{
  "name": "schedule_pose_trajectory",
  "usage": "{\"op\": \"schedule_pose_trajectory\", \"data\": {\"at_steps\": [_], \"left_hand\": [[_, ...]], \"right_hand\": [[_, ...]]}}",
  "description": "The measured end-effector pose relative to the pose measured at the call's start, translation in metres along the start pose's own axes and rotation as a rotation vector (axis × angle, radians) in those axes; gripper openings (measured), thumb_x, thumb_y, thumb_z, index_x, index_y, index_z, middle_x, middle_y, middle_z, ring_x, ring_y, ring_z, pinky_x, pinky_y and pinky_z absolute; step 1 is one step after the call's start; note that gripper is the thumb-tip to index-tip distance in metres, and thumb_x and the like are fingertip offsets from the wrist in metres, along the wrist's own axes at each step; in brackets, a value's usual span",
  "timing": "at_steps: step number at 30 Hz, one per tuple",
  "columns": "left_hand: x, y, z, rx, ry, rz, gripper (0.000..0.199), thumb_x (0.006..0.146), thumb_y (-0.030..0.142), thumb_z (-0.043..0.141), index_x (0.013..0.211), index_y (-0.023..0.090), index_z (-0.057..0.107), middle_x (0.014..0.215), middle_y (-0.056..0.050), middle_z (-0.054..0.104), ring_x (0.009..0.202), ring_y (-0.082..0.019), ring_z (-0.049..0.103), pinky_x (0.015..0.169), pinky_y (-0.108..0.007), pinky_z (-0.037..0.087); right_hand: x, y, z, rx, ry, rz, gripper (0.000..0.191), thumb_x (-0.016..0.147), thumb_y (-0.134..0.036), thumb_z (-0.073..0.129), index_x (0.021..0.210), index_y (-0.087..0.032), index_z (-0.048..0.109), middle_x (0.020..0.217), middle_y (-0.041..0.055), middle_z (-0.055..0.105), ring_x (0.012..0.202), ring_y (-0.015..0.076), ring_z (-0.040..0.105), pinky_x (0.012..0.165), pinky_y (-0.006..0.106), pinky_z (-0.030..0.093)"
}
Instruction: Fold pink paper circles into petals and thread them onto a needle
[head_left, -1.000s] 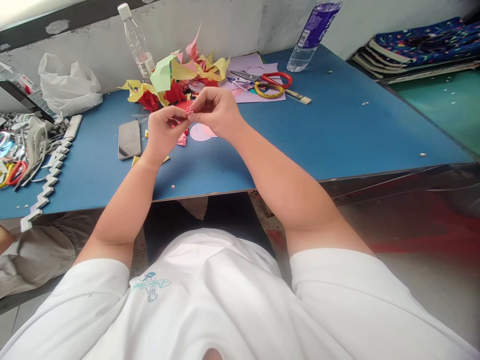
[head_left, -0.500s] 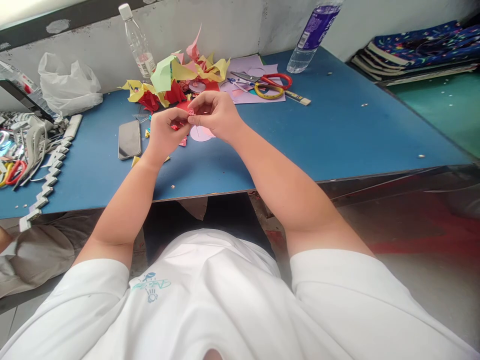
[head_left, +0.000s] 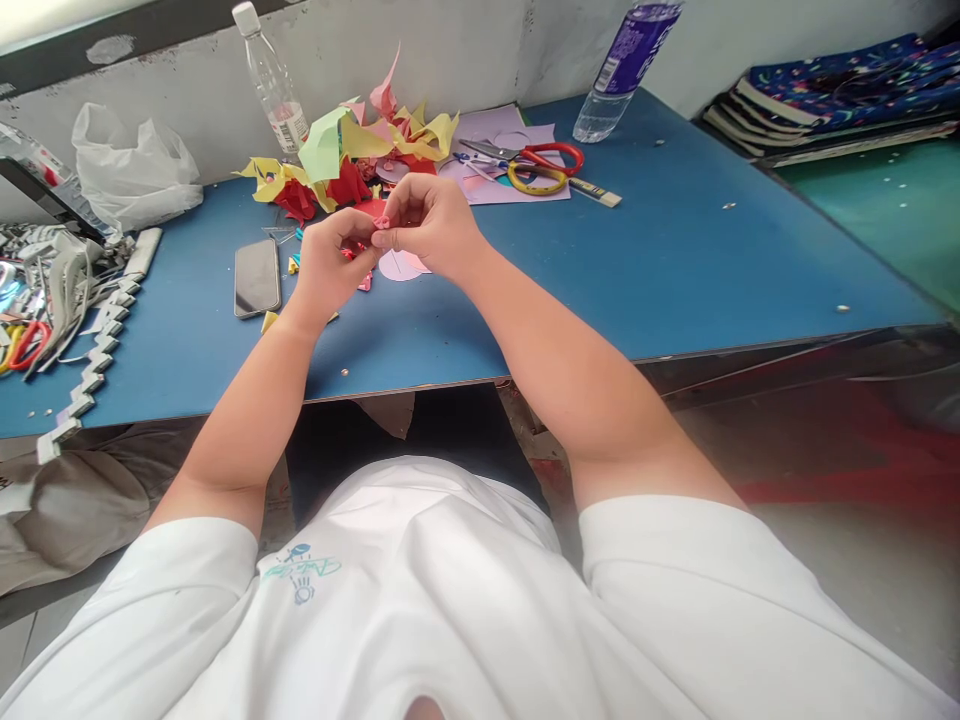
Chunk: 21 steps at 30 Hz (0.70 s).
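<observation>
Paper piece (head_left: 382, 222), small and pinkish red, caught between two sets of fingertips!

From the left, then: a pale zigzag strip (head_left: 96, 365) runs down the blue desk (head_left: 585, 280), a white plastic bag (head_left: 135, 178) slumps against the wall, and a dark phone (head_left: 257, 280) lies flat. Just right of that, the left hand (head_left: 330, 255), fingers curled, thumb and forefinger pinching the piece. And what a tiny thing it is! Reddish pink, folded or bunched up, too small from where I stand to make out its creases. It sits right at the left hand's fingertips, on their right side, above the desk, with a pale lilac circle (head_left: 396, 267) lying below. Bright folded papers (head_left: 352, 145) crowd behind, yellow, green and red. On its other side comes the right hand (head_left: 431, 222), thumb and forefinger pinching the same piece, the two hands nearly meeting. Farther right, scissors (head_left: 528, 155) with red and yellow handles, then a purple-labelled bottle (head_left: 628, 55) standing by the wall.
</observation>
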<state>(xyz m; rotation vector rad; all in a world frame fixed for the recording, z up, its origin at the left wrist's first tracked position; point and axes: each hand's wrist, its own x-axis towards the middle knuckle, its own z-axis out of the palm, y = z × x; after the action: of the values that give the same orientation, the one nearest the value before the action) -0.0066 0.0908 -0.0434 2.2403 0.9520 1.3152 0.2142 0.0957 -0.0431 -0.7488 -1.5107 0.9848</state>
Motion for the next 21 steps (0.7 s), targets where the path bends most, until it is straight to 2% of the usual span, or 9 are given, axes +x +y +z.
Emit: {"op": "schedule_pose_trajectory", "data": {"at_steps": [3, 6, 8, 12, 15, 18, 21], "left_hand": [[-0.0008, 0.0029, 0.0033, -0.001, 0.019, -0.020, 0.045, 0.099, 0.069, 0.102, 0.103, 0.030, 0.080, 0.100, -0.006, 0.089, 0.091, -0.026, 0.081, 0.085, -0.051, 0.072], [-0.0012, 0.0031, 0.0062, -0.003, 0.031, -0.051, 0.038, 0.095, 0.056, 0.105, 0.100, 0.031, 0.076, 0.098, -0.005, 0.088, 0.088, -0.024, 0.079, 0.082, -0.048, 0.071], [-0.0005, 0.0012, 0.0069, -0.009, 0.034, -0.066, 0.038, 0.094, 0.053, 0.105, 0.099, 0.031, 0.075, 0.096, -0.004, 0.088, 0.088, -0.023, 0.079, 0.082, -0.047, 0.070], [0.0016, -0.0027, 0.0051, -0.017, 0.042, -0.082, 0.042, 0.094, 0.058, 0.106, 0.097, 0.032, 0.073, 0.096, -0.003, 0.086, 0.089, -0.025, 0.079, 0.085, -0.052, 0.072], [0.0016, -0.0025, 0.0030, -0.019, 0.045, -0.093, 0.044, 0.094, 0.063, 0.107, 0.097, 0.034, 0.074, 0.100, -0.004, 0.088, 0.092, -0.027, 0.081, 0.090, -0.059, 0.074], [0.0009, -0.0015, 0.0027, -0.021, 0.056, -0.100, 0.047, 0.093, 0.068, 0.107, 0.097, 0.034, 0.076, 0.102, -0.005, 0.089, 0.093, -0.028, 0.082, 0.093, -0.062, 0.076], [0.0007, -0.0025, 0.0039, -0.018, 0.068, -0.114, 0.052, 0.092, 0.075, 0.107, 0.095, 0.034, 0.075, 0.097, -0.004, 0.089, 0.089, -0.027, 0.081, 0.088, -0.061, 0.076]], "right_hand": [[-0.0012, -0.0017, 0.0007, 0.029, -0.007, -0.005, 0.050, 0.069, -0.050, 0.122, 0.082, -0.036, 0.075, 0.096, 0.0015, 0.087, 0.097, 0.0312, 0.087, 0.100, 0.055, 0.081], [-0.0007, -0.0011, -0.0001, 0.052, -0.034, 0.002, 0.047, 0.069, -0.047, 0.122, 0.084, -0.035, 0.079, 0.095, 0.0038, 0.088, 0.097, 0.0337, 0.088, 0.104, 0.061, 0.082], [0.0003, -0.0004, -0.0017, 0.049, -0.056, 0.004, 0.046, 0.069, -0.046, 0.122, 0.084, -0.034, 0.081, 0.094, 0.0051, 0.088, 0.098, 0.0352, 0.088, 0.104, 0.064, 0.082], [0.0022, -0.0004, -0.0042, 0.047, -0.091, -0.020, 0.050, 0.067, -0.055, 0.125, 0.085, -0.034, 0.083, 0.098, 0.0060, 0.092, 0.103, 0.0372, 0.089, 0.107, 0.066, 0.083], [0.0027, -0.0002, -0.0034, 0.041, -0.070, -0.023, 0.052, 0.071, -0.063, 0.124, 0.086, -0.034, 0.083, 0.098, 0.0051, 0.092, 0.102, 0.0361, 0.090, 0.107, 0.064, 0.083], [0.0028, 0.0013, -0.0018, 0.024, -0.052, -0.021, 0.048, 0.078, -0.063, 0.120, 0.089, -0.033, 0.084, 0.097, 0.0041, 0.092, 0.100, 0.0340, 0.090, 0.102, 0.058, 0.083], [0.0017, 0.0030, 0.0001, -0.017, -0.026, -0.033, 0.045, 0.082, -0.060, 0.117, 0.091, -0.033, 0.082, 0.097, 0.0032, 0.091, 0.102, 0.0335, 0.090, 0.103, 0.054, 0.081]]}}
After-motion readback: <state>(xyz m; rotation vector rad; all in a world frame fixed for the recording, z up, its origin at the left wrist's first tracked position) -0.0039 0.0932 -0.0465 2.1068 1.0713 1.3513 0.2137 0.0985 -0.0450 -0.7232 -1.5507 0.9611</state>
